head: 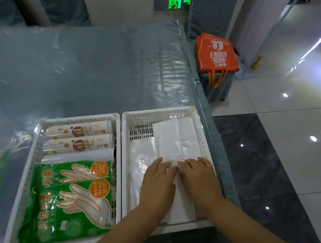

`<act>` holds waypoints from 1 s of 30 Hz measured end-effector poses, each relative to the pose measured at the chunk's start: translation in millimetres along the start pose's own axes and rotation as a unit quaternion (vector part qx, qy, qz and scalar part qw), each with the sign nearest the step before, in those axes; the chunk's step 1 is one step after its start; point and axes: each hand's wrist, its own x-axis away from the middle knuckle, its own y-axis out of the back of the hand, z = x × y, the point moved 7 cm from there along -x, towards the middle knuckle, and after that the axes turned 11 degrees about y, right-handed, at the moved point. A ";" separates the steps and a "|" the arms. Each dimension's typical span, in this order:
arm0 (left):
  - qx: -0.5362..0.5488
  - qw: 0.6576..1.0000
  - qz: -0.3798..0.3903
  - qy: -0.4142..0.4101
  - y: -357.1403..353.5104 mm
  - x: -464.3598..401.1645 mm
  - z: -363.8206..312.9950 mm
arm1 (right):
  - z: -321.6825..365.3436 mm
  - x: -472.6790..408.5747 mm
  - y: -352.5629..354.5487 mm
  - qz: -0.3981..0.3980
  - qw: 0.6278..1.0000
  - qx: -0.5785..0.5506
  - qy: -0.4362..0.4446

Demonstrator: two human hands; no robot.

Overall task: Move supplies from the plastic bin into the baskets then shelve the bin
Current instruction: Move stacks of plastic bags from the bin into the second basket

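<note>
- Your left hand [157, 179] and right hand [197, 174] lie flat, fingers straight, pressing the white bag bundle [173, 140] inside the right basket [159, 113].
- The left basket [78, 119] holds glove packs [64, 203].

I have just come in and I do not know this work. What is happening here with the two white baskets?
A person is sorting supplies into two white baskets on a plastic-covered surface. Both hands, the left hand and the right hand, press flat on a stack of white plastic bags in the right basket. The left basket already holds two green glove packs and some rolls. The plastic bin is not clearly in view.
</note>
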 end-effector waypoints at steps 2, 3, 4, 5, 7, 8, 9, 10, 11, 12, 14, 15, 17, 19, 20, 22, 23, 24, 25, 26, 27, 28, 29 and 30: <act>-0.038 0.999 0.019 -0.011 -3.0 0.8 5.7 | -0.1 -2.3 -1.0 -0.003 1.000 0.008 0.006; -0.051 0.998 0.026 -0.016 -3.8 0.2 8.3 | -0.8 -3.3 -0.6 -0.002 1.000 0.011 0.006; -0.057 0.998 0.034 -0.022 -4.0 -0.6 10.0 | -1.4 -4.5 0.2 -0.002 1.000 0.017 0.006; -0.053 0.997 0.045 -0.028 -2.6 -1.3 10.7 | -2.2 -6.2 1.9 -0.002 1.000 0.023 0.006; -0.031 0.997 0.062 -0.034 7.9 -1.8 12.7 | -3.5 -12.0 6.3 -0.002 1.000 0.029 -0.004; -0.017 0.998 0.059 -0.030 18.0 -1.3 15.9 | -3.2 -16.2 9.4 -0.005 1.000 0.028 -0.011; -0.003 0.999 0.050 -0.019 30.7 0.0 20.7 | -0.9 -21.3 13.8 -0.014 1.000 0.022 -0.014; 0.006 0.999 0.042 -0.004 44.6 2.2 27.1 | 2.9 -26.8 18.7 -0.024 1.000 0.013 -0.012; 0.009 0.999 0.036 0.011 59.8 5.5 34.1 | 8.2 -32.0 23.2 -0.035 0.999 0.001 -0.008; 0.007 0.999 0.030 0.023 76.3 9.7 41.2 | 14.5 -36.6 26.7 -0.043 0.999 -0.010 -0.001; 0.007 0.999 0.007 0.037 113.7 19.9 54.7 | 28.2 -43.3 30.8 -0.051 0.998 -0.027 0.012; 0.012 0.999 -0.014 0.042 135.2 25.7 61.5 | 36.6 -46.6 31.7 -0.049 0.998 -0.034 0.019; 0.026 0.996 -0.062 0.058 179.4 37.5 77.4 | 58.7 -56.4 33.6 -0.042 0.998 -0.039 0.034; 0.031 0.992 -0.088 0.085 214.8 49.0 97.0 | 90.9 -70.8 38.4 -0.043 0.996 -0.041 0.059; 0.024 0.991 -0.091 0.097 228.8 54.8 107.5 | 110.4 -78.6 43.0 -0.050 0.995 -0.049 0.076; 0.004 0.989 -0.099 0.107 253.8 67.6 128.6 | 153.2 -93.5 55.7 -0.075 0.989 -0.067 0.110; 0.002 0.989 -0.105 0.109 267.1 75.2 139.8 | 176.1 -100.9 62.9 -0.093 0.985 -0.076 0.127; 0.003 0.988 -0.108 0.110 279.3 82.0 148.7 | 195.8 -107.6 69.8 -0.108 0.980 -0.088 0.141; 0.007 0.987 -0.111 0.112 292.2 89.8 158.9 | 216.1 -114.2 75.6 -0.120 0.976 -0.099 0.151; 0.012 0.987 -0.118 0.111 307.2 99.5 173.7 | 240.0 -120.9 80.0 -0.134 0.972 -0.105 0.161; 0.015 0.986 -0.129 0.107 322.5 108.9 189.9 | 264.0 -127.3 83.4 -0.147 0.969 -0.109 0.168; 0.018 0.984 -0.140 0.104 337.7 117.6 208.4 | 287.6 -133.6 85.3 -0.156 0.966 -0.116 0.171; 0.022 0.983 -0.148 0.105 351.6 125.6 229.2 | 310.4 -140.4 84.8 -0.158 0.965 -0.128 0.165; 0.026 0.982 -0.152 0.110 364.2 132.3 251.7 | 331.5 -147.8 82.2 -0.155 0.966 -0.138 0.151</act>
